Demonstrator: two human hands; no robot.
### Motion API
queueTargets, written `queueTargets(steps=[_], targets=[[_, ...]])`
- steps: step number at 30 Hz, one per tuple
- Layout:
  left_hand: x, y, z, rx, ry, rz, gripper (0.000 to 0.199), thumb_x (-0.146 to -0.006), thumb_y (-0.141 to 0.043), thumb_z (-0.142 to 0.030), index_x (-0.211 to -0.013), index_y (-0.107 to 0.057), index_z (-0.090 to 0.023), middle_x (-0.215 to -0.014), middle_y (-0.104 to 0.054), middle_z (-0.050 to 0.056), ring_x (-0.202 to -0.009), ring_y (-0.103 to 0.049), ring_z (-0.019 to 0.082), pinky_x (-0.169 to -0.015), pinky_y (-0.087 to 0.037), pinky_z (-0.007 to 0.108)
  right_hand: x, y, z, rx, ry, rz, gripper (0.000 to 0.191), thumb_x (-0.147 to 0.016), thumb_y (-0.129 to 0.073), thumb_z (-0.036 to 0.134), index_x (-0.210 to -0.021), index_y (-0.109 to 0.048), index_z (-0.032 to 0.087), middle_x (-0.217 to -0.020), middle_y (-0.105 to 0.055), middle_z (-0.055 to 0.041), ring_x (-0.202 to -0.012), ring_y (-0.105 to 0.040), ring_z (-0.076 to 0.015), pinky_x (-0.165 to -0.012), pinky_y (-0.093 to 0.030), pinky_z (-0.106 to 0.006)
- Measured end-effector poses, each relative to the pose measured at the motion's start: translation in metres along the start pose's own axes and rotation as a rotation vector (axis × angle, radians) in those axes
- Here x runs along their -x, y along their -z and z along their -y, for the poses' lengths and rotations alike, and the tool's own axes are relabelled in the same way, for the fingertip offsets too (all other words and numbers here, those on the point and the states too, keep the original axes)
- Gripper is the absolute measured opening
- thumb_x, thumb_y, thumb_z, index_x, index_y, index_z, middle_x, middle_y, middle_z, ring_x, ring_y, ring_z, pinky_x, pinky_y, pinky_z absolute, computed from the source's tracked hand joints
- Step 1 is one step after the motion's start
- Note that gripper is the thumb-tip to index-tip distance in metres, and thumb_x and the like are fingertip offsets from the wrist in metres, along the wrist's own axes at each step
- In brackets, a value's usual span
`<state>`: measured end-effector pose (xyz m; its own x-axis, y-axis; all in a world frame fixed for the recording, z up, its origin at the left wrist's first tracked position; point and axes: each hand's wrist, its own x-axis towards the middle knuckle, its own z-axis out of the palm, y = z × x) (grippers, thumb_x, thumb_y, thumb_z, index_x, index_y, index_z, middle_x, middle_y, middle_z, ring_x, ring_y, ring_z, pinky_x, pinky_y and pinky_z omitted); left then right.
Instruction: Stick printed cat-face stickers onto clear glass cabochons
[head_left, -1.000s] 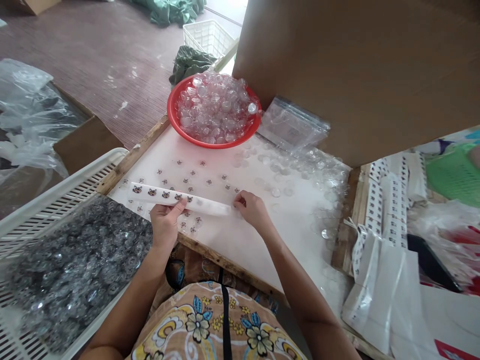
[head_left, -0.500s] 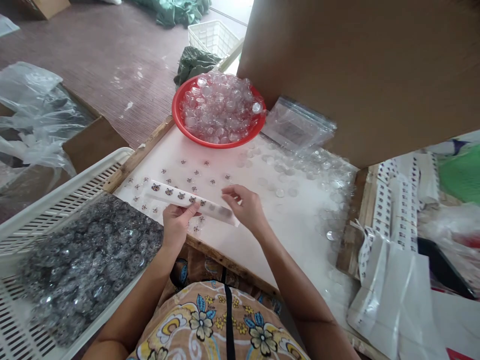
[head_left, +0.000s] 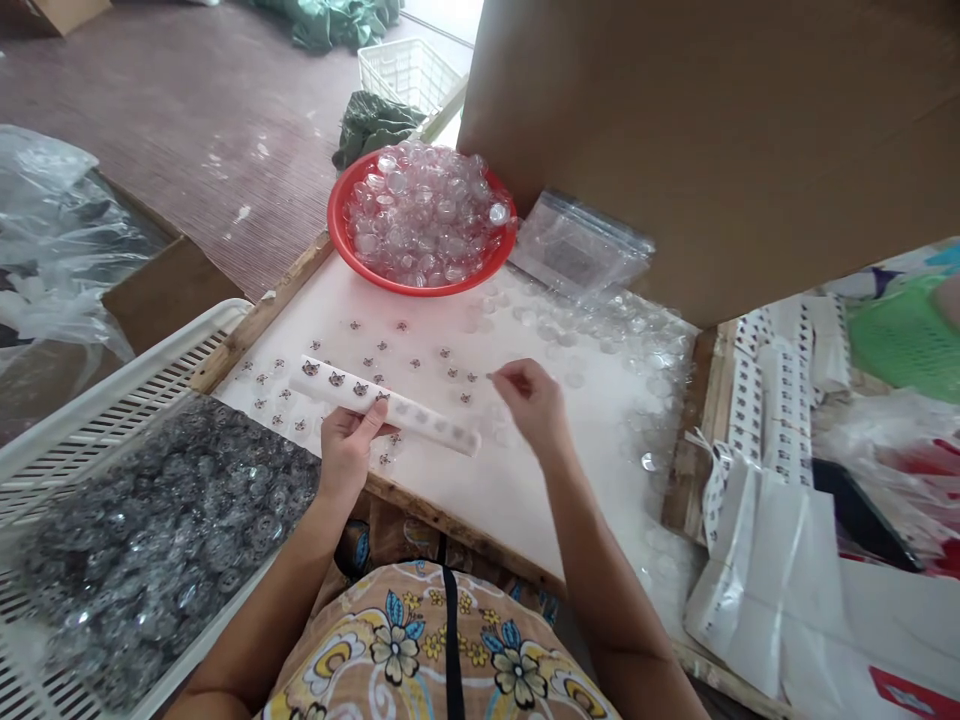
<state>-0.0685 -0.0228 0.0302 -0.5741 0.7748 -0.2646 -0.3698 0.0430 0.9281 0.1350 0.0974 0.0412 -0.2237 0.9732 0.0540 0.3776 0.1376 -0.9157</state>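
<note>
My left hand (head_left: 349, 440) is closed on a white strip of cat-face stickers (head_left: 322, 381), thumb on top, held over the tabletop. Dark cat faces show on the strip's left part; its right part has only faint grey marks. To the right of the strip, my right hand (head_left: 534, 402) pinches a cat-face sticker (head_left: 490, 376), seen only as a small dark edge at the fingertips. Several clear round domes with cat faces (head_left: 445, 353) lie on the white tabletop (head_left: 480, 510) around the strip. Plain clear domes (head_left: 574, 380) lie beyond my right hand.
A red basin (head_left: 420, 291) heaped with clear domes stands at the back, beside a clear plastic bag (head_left: 585, 245). At left, a white crate (head_left: 217, 322) holds many finished-looking pieces. More sticker strips (head_left: 791, 400) lie at right. A large cardboard panel (head_left: 675, 150) rises behind.
My right hand has moved from beside the strip's right end to the right and slightly away from me. One fewer dark cat face shows on the strip. The view has shifted slightly.
</note>
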Motion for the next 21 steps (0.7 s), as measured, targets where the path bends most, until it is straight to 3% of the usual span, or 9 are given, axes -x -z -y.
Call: queueTargets(steps=[4, 7, 13, 21], targets=[[-0.001, 0.001, -0.002, 0.002, 0.007, 0.000, 0.035, -0.069, -0.080, -0.039, -0.093, -0.073, -0.015, -0.087, -0.073, 0.005, -0.077, -0.068, 0.019, -0.063, -0.061, 0.030, -0.007, 0.044, -0.042, 0.192, -0.226, -0.011, 0.020, -0.076, -0.064, 0.040, -0.078, -0.063, 0.020, -0.068, -0.062, -0.0010, -0.059, -0.051, -0.0134, -0.058, -0.041, -0.028], [-0.001, -0.001, -0.003, -0.010, 0.015, -0.009, 0.038, -0.067, -0.081, -0.041, -0.092, -0.073, -0.014, -0.086, -0.072, 0.005, -0.077, -0.069, 0.021, -0.063, -0.061, 0.032, -0.003, 0.052, -0.059, 0.262, -0.281, 0.032, 0.021, -0.073, -0.064, 0.040, -0.074, -0.063, 0.020, -0.065, -0.061, -0.0011, -0.059, -0.050, -0.0140, -0.057, -0.040, -0.028], [0.001, -0.002, -0.004, -0.021, 0.014, -0.001, 0.038, -0.066, -0.081, -0.041, -0.091, -0.073, -0.014, -0.086, -0.072, 0.006, -0.077, -0.068, 0.021, -0.064, -0.061, 0.032, -0.002, 0.041, -0.062, 0.351, -0.302, 0.074, 0.015, -0.073, -0.061, 0.036, -0.073, -0.063, 0.021, -0.069, -0.064, -0.0019, -0.062, -0.055, -0.0155, -0.060, -0.041, -0.028], [0.000, -0.002, -0.002, -0.017, 0.015, 0.003, 0.040, -0.067, -0.081, -0.042, -0.094, -0.074, -0.014, -0.086, -0.072, 0.006, -0.077, -0.067, 0.019, -0.065, -0.061, 0.031, -0.018, 0.011, -0.054, 0.503, -0.141, 0.042, 0.011, -0.079, -0.055, 0.022, -0.086, -0.064, 0.020, -0.093, -0.063, -0.0052, -0.066, -0.056, -0.0134, -0.070, -0.044, -0.030]])
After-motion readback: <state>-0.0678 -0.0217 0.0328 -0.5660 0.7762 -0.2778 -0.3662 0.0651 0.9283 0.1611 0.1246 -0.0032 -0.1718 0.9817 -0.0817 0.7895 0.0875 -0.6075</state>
